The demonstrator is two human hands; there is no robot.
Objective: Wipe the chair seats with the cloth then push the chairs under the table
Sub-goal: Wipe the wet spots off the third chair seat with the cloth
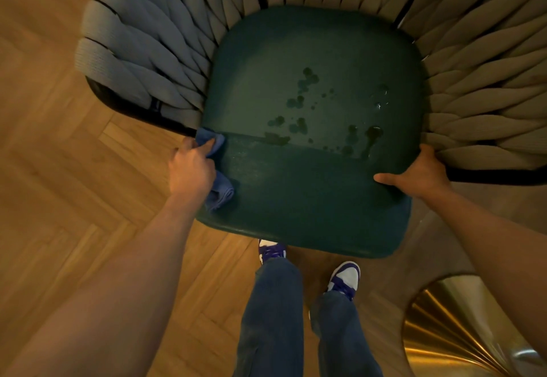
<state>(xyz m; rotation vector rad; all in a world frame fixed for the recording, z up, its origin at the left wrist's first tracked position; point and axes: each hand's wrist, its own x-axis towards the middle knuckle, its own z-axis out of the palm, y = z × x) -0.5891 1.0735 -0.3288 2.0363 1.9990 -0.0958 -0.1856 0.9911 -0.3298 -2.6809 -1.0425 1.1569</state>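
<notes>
Left hand [191, 166]: fingers curled round blue cloth [217, 190] — at seat's left edge
Right hand [420, 172]: grips seat's right edge, thumb flat on top
Seat [313, 193]: green, dark wet spots mid-cushion

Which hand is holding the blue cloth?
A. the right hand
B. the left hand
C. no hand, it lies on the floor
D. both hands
B: the left hand grips the blue cloth at the seat's left edge, while the right hand only holds the green seat.
</notes>
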